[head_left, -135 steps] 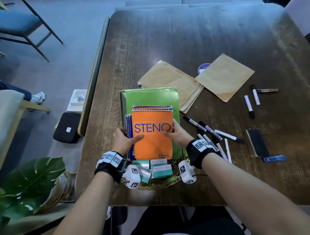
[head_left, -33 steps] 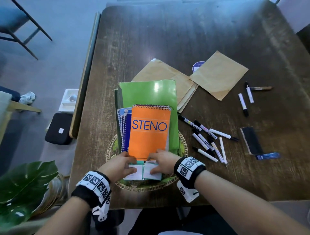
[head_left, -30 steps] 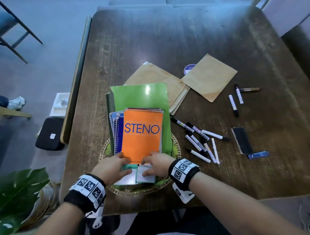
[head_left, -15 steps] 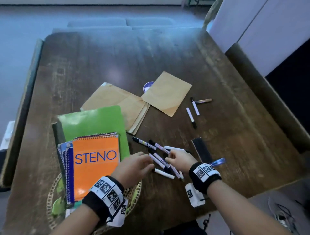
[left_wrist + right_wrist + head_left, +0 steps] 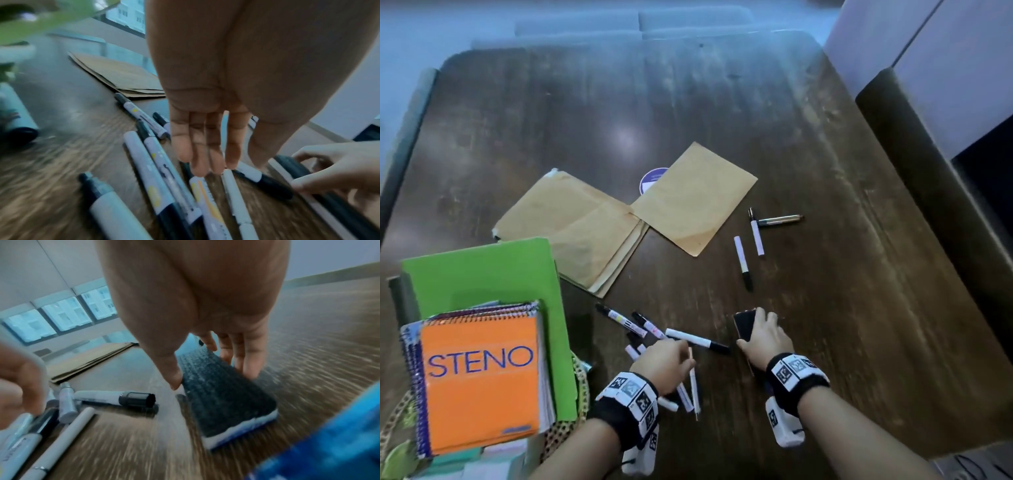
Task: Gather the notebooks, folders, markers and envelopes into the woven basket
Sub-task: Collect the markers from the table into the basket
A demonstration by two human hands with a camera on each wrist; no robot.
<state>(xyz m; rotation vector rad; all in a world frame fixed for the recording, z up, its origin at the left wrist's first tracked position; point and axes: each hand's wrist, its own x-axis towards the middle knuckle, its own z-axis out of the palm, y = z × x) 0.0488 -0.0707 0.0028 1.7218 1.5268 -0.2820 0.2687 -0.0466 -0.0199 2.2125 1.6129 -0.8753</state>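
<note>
The woven basket at lower left holds a green folder and an orange STENO notebook on top of other notebooks. Several markers lie loose just right of it. My left hand hovers over them, its fingers straight and pointing down, tips touching the markers. My right hand pinches a black eraser between thumb and fingers on the table. Brown envelopes and one apart lie farther back. Three more markers lie to the right.
A round blue sticker peeks out from under the single envelope. A dark bench edge runs along the table's right side. Small teal boxes sit in the basket's near side. A blurred blue shape fills the right wrist view's corner.
Both hands left the basket and came right to the marker pile. In the last half second my right hand shifted farther right onto the black eraser; the view swung right.
</note>
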